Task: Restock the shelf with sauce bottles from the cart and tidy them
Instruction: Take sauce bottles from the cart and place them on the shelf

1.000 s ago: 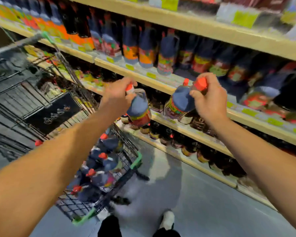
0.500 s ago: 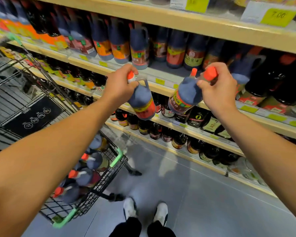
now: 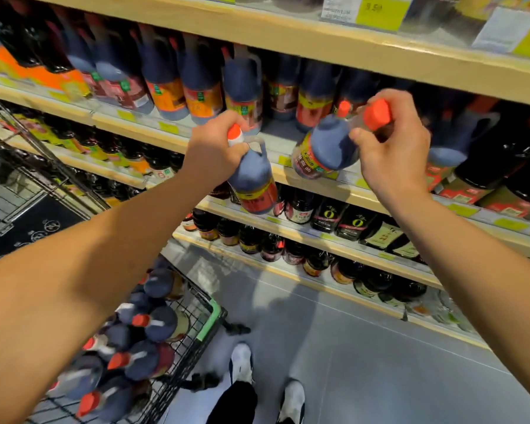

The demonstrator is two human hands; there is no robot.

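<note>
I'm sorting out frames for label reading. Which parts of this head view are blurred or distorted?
Head view: the upper shelf bottles and price tags are smeared by motion; the shelf edge bows from the wide-angle lens; the bottle gripped by the right hand shows a partly legible label; cart bottles look soft.
</note>
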